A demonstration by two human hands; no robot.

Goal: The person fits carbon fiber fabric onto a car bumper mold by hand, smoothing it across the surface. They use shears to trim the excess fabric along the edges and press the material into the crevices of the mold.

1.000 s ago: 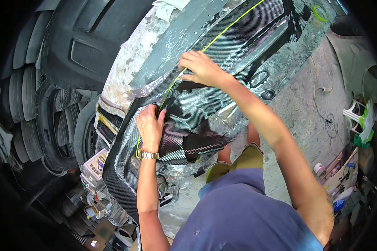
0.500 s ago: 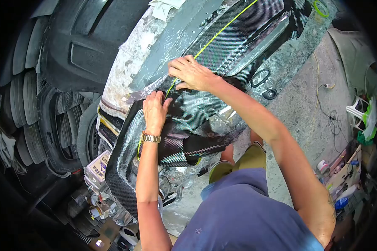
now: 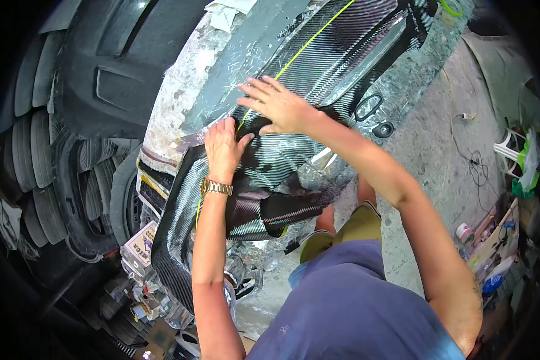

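Note:
Dark, shiny woven carbon-fibre cloth (image 3: 282, 156) lies over a long curved mould, with a thin yellow-green line (image 3: 315, 37) running along it. My left hand (image 3: 222, 147), a metal watch on its wrist, rests on the cloth's edge beside this line, fingers flat and thumb apart. Just above and to the right, my right hand (image 3: 276, 107) is open with fingers spread, over the line and the cloth. Two black loops like scissor handles (image 3: 369, 108) lie right of the cloth.
A yellow-green ring (image 3: 452, 7) sits at the top right end of the work surface (image 3: 423, 72). Black moulded panels (image 3: 123, 78) and stacked tyres (image 3: 23, 147) stand left. A labelled box (image 3: 140, 246) is at lower left. A cable (image 3: 477, 162) lies on the floor at right.
My right hand has lifted its fingertips and spread its fingers, shifting slightly left. My left hand stays at the cloth's edge, its thumb a little further out. The view has moved slightly.

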